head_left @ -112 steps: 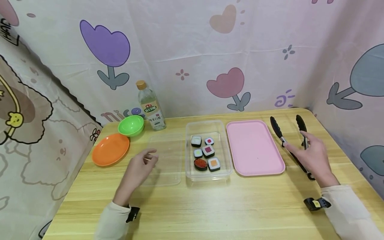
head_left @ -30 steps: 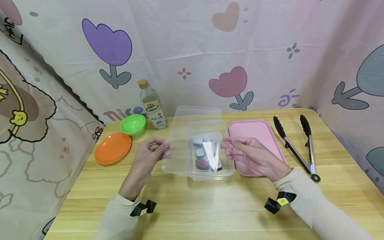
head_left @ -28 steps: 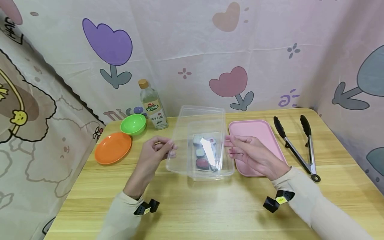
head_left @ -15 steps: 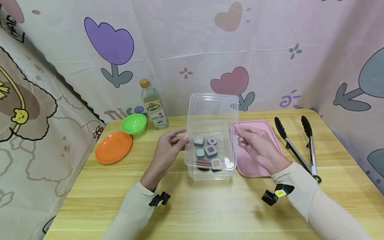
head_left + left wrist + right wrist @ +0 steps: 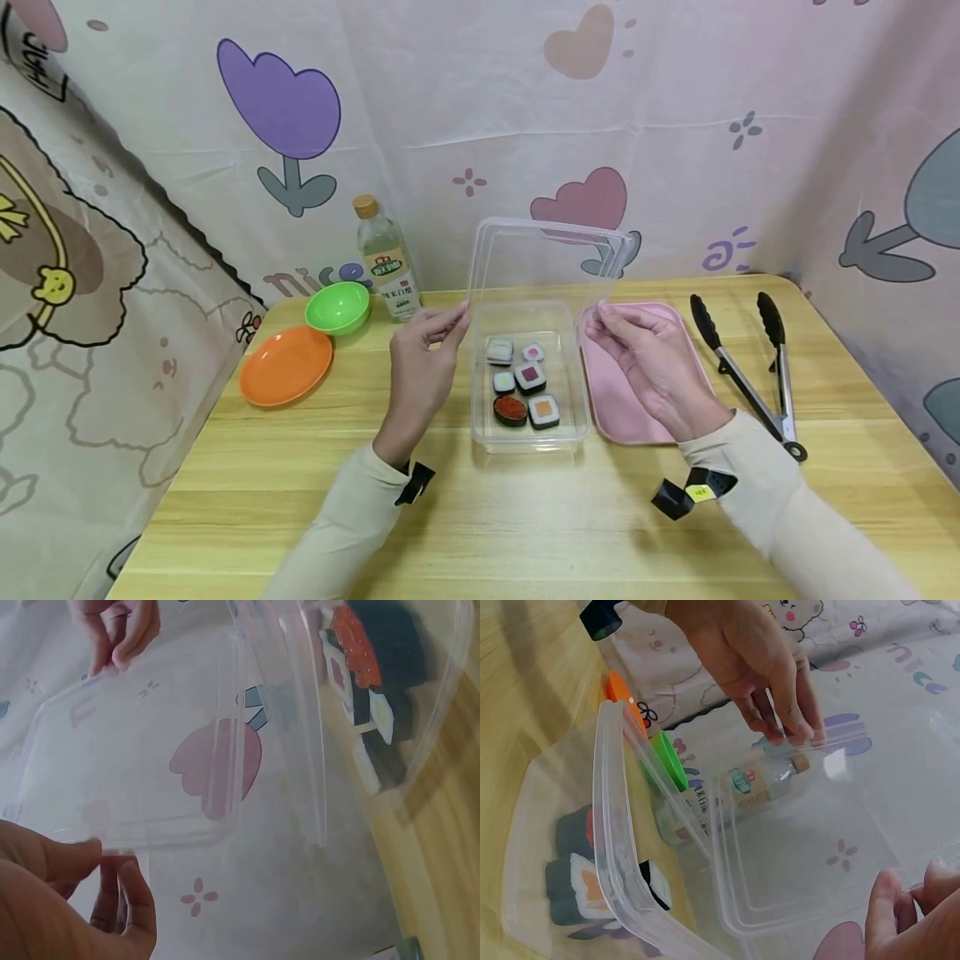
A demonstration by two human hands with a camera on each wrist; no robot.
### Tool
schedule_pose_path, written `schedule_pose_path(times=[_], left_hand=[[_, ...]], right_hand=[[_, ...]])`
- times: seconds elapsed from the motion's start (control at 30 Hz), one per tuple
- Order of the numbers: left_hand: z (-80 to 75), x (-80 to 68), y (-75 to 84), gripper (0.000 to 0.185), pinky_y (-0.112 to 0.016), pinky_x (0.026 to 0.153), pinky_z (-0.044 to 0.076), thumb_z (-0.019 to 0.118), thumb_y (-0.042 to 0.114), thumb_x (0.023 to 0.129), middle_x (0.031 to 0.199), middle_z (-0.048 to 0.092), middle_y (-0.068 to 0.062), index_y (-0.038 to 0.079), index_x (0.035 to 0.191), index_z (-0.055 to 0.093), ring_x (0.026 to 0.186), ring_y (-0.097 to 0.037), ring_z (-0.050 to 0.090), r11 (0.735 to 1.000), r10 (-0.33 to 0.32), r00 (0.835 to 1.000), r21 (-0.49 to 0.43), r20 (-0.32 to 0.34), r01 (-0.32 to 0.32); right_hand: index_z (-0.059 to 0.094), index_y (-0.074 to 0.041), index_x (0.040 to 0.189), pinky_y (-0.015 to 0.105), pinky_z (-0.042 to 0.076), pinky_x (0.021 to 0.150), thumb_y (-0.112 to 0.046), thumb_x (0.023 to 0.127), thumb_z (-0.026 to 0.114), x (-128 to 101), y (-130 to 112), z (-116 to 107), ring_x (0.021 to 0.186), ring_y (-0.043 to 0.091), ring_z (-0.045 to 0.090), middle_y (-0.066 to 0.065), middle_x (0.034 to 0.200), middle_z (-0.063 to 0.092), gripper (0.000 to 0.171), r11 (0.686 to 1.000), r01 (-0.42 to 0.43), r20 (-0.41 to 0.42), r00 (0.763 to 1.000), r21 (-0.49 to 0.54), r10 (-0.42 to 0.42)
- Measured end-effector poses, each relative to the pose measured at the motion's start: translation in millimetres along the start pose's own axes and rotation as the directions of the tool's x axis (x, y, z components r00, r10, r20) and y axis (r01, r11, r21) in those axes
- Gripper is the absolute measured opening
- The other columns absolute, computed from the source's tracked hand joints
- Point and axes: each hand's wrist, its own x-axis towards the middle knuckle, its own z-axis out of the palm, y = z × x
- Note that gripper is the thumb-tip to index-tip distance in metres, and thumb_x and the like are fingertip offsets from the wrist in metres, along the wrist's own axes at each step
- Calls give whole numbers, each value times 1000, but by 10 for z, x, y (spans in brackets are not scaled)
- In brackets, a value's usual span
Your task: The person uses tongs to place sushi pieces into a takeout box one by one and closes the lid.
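Above the back of a clear plastic container [image 5: 531, 440], a transparent lid [image 5: 551, 260] is held tilted, its far edge raised. My left hand [image 5: 422, 371] pinches the lid's left edge between thumb and fingers, as the left wrist view shows closely. On the opposite edge, my right hand [image 5: 652, 358] pinches it too. Inside the container lie several sushi pieces, among them a roe-topped one [image 5: 511, 410] and a roll with an orange centre [image 5: 543, 411]. In the right wrist view the lid [image 5: 802, 900] is apart from the container's rim [image 5: 607, 825].
Right of the container lies a pink tray [image 5: 630, 417], partly behind my right hand, then black-tipped tongs [image 5: 750, 387] spread apart. Further left stand an orange plate [image 5: 285, 367], a green bowl [image 5: 337, 308] and a vinegar bottle [image 5: 388, 267]. A patterned cloth [image 5: 450, 100] hangs behind the table.
The lid, lying left of the container at first, was lifted, carried right over it and tilted up. My right hand came leftward from beside the tongs to the lid; both hands now hold it.
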Motion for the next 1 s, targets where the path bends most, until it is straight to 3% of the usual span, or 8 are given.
schedule_pose_path(times=[0.1, 0.23, 0.43, 0.57, 0.7, 0.87, 1.0], left_hand=[[24, -2, 3, 25, -23, 81, 54, 72, 5, 92, 98, 71, -7, 6, 116, 76, 88, -16, 68, 999, 39, 999, 36, -32, -38], [36, -5, 9, 25, -24, 85, 54, 69, 3, 93, 103, 72, -12, 3, 118, 74, 94, -19, 71, 999, 33, 998, -33, -46, -34], [29, -38, 40, 37, -27, 98, 49, 57, 28, 104, 130, 67, -7, 6, 131, 67, 118, -16, 64, 988, -114, 993, -98, 22, 116], [21, -75, 71, 51, -29, 108, 42, 41, 40, 108, 141, 59, -8, 4, 140, 59, 130, -17, 55, 971, -174, 980, -151, 95, 187], [19, -95, 87, 60, -30, 111, 38, 30, 43, 109, 147, 52, -14, -2, 140, 53, 136, -19, 49, 943, -171, 972, -258, 164, 210], [29, -133, 84, 52, -32, 116, 30, 35, 38, 109, 156, 40, -15, -10, 124, 47, 144, -20, 38, 919, -180, 960, -312, 216, 242], [56, -180, 45, 57, -39, 120, 21, 35, 36, 109, 165, 23, -11, -2, 152, 30, 150, -21, 25, 927, -197, 929, -250, 313, 280]], right_hand=[[78, 5, 101, 34, 53, 93, 4, 92, 67, -7, 7, 19, 90, 21, 74, 16, 97, 75, 14, 998, 53, 24, 998, 31, -54], [75, 8, 106, 35, 49, 98, 4, 93, 66, -50, 11, 46, 98, 24, 72, 16, 101, 73, 16, 996, 76, 35, 996, 45, -77], [72, 5, 100, 39, 43, 106, -8, 104, 53, -149, 45, 132, 108, 29, 66, 17, 105, 67, 23, 992, 105, -2, 994, 75, -105], [75, 2, 99, 38, 43, 106, -18, 103, 58, -181, 71, 194, 108, 27, 66, 15, 108, 66, 27, 990, 140, -38, 990, 36, -138], [75, 1, 112, 35, 44, 105, -23, 101, 61, -211, 102, 199, 115, 25, 65, 14, 118, 68, 29, 990, 141, -43, 989, -26, -142], [52, 10, 140, 32, 40, 110, -23, 104, 56, -248, 196, 163, 135, 25, 51, 18, 144, 55, 49, 974, 139, -3, 990, -178, -142], [38, 9, 149, 27, 34, 113, -14, 103, 56, -266, 298, 129, 145, 21, 38, 15, 157, 40, 55, 942, 127, 7, 991, -310, -131]])
